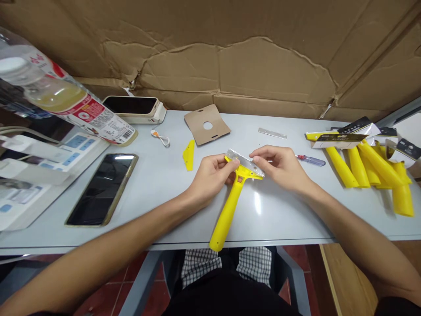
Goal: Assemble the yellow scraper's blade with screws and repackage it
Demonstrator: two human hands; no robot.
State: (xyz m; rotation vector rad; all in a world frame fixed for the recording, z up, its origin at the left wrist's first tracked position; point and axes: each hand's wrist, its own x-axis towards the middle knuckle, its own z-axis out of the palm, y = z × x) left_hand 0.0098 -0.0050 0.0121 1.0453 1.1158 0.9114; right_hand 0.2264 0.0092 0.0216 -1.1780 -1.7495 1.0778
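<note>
My left hand (212,175) is closed round the head of a yellow scraper (229,206), its thumb pressing the left part of a metal blade (241,159). The blade lies along the scraper's head, and the handle slants down past the table's front edge. At the blade's right end, my right hand (279,166) pinches its upper edge between thumb and forefinger; the other fingers are curled. Left of my hands lies a loose yellow cover plate (188,156). Another metal blade strip (272,133) rests on the table beyond my right hand, and a screwdriver (311,160) lies behind it.
Several yellow scrapers (342,166), some with packaging, are piled at the right. A brown card (207,125) and a short white cable (160,138) lie farther back. To the left are a phone (101,188), a drink bottle (95,114), a power bank (134,109) and power strips (75,153).
</note>
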